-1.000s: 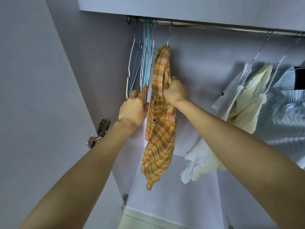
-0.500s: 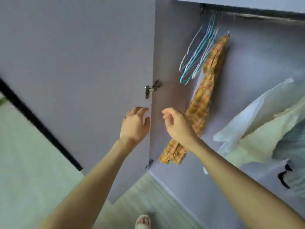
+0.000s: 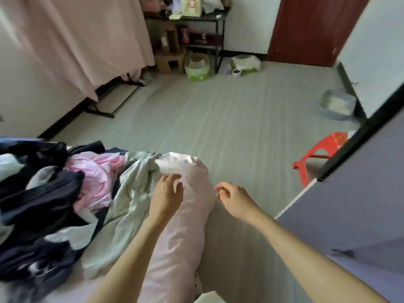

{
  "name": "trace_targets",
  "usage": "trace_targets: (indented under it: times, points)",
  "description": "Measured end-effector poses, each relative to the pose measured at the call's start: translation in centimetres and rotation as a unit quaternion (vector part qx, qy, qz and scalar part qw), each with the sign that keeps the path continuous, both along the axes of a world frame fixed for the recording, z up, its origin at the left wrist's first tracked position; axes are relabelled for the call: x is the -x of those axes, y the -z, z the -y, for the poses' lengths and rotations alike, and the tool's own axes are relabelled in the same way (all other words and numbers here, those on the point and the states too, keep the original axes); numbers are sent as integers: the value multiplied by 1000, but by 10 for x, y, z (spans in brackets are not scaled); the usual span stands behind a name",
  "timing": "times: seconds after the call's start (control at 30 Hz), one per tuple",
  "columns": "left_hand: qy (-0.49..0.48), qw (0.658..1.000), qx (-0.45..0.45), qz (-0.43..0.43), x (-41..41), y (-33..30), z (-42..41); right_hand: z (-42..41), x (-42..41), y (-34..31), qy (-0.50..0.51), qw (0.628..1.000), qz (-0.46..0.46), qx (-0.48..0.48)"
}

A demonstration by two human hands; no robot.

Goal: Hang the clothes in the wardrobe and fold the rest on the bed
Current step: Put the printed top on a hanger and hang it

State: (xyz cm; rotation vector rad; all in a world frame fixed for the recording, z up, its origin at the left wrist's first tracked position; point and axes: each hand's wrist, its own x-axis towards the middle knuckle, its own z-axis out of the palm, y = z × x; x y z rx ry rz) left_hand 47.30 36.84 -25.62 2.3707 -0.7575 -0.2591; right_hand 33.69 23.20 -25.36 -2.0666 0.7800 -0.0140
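Now both hands hover empty at the bed's (image 3: 175, 270) near edge. Left hand (image 3: 167, 196) fingers loosely spread over the pale green garment (image 3: 133, 193); right hand (image 3: 235, 200) fingers loosely curled over the floor (image 3: 229, 119).

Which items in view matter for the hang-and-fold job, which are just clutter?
Job:
- clothes pile on the bed
- pale green garment at the pile's edge
- pink bedding along the bed edge
- wardrobe door, open
- left hand and right hand, both empty

Lying about:
- red stool
- green tub
- grey tray
- black shelf
- pink curtain
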Motion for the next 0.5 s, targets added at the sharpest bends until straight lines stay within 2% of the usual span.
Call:
trace_targets:
  times: [0.17, 0.27, 0.37, 0.5]
  points:
    - [-143, 988, -33, -46, -90, 41, -104, -67, -140, 49, -115, 992, -47, -26]
    - [-177, 980, -56, -75, -127, 70, -133, -92, -199, 86, -133, 987, -77, -42]
    - [-197, 971, -84, -110, -166, 104, -154, -117, -254, 139, -108, 982, -128, -88]
    - [-226, 965, -77, -112, -207, 141, -163, -142, -316, 202, -29, 975, -160, -149]
